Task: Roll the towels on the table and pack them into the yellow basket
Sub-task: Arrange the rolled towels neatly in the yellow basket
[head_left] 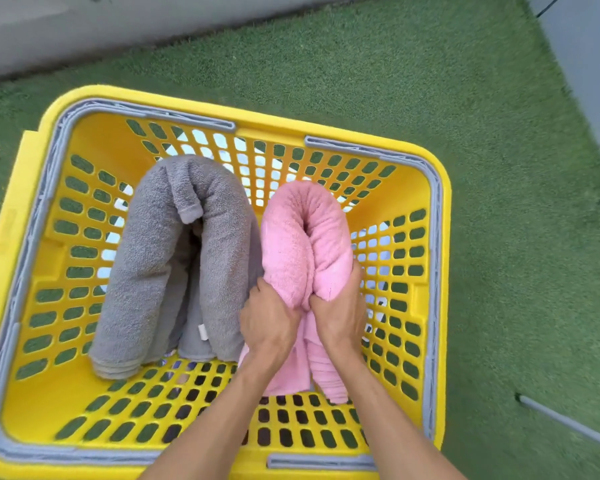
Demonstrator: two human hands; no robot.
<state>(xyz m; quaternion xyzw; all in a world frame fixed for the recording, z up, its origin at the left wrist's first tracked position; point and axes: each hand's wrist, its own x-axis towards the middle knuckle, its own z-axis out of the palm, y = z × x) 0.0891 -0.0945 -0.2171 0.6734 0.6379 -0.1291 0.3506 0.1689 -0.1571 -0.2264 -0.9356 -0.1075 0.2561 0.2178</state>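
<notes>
Head view, looking straight down into the yellow slotted plastic basket sitting on green artificial turf. Both hands are down inside it: the left hand and right hand each have a clenched grip on the rolled pink terry towel, which is bent double, probably so it fits the basket's depth. It's touching the grey rolled terry towel, folded over the same way on its left (already packed, I'd say). The basket's right wall sits close, so space there's tight. No tabletop in view.
</notes>
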